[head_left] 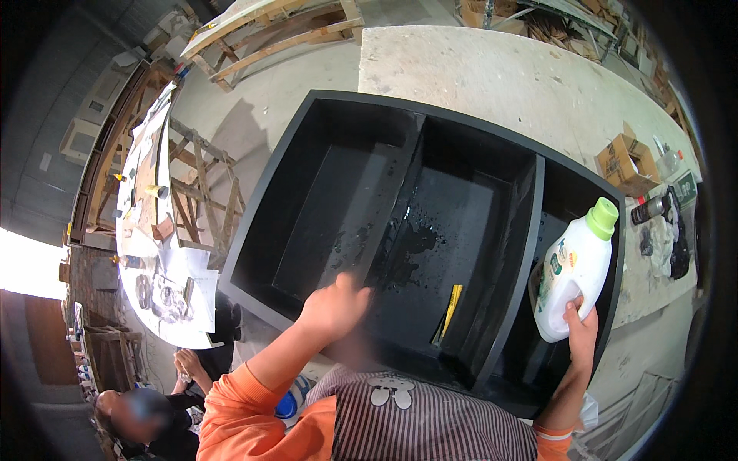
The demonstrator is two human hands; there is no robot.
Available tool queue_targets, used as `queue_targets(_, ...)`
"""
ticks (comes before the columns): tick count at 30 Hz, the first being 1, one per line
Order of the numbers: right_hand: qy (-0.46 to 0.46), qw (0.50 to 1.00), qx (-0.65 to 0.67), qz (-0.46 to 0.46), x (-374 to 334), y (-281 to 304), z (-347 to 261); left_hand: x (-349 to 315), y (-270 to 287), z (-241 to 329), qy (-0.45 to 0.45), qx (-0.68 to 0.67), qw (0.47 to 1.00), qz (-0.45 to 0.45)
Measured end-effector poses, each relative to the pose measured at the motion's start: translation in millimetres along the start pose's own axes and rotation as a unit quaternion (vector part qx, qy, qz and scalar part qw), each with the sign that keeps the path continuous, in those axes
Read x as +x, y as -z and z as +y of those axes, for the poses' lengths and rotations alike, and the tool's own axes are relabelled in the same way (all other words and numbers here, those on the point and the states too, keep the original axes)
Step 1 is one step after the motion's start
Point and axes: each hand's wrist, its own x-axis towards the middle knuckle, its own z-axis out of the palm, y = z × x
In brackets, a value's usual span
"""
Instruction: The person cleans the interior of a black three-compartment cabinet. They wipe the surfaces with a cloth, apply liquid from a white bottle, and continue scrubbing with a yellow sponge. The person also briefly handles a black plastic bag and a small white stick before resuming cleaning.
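A large black open box (347,97) with several compartments lies in front of me. My right hand (583,326) is wrapped round the handle of a white plastic bottle (569,273) with a green cap (602,218). It holds the bottle, capped and tilted, over the right compartment. Over the near end of the left divider, my left hand (336,307) is blurred and looks closed; whatever may be inside it is hidden. Wet patches (415,240) and droplets lie on the middle compartment's floor and beside the divider. A narrow yellow strip-like thing (451,311) rests in the middle compartment.
A pale worktop (477,69) extends behind and right of the box, bearing a cardboard carton (629,163), a dark cylinder (649,210) and cloths (661,250). At left, papers cover a long table (146,165). Another person (165,419) is at lower left, near that table.
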Motion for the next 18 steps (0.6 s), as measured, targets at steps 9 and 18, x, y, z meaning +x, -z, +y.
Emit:
queue_targets(9, 0.014, 1.000, 0.018, -0.008, 2.1, -0.5, 0.4, -34.3, 5.4, -27.2, -0.075, -0.019, 0.996, -0.052)
queue_targets(18, 0.020, 1.000, -0.017, 0.000, 4.5, 1.0, 1.9, -34.9, 15.8, -41.3, -0.086, -0.072, 0.989, -0.097)
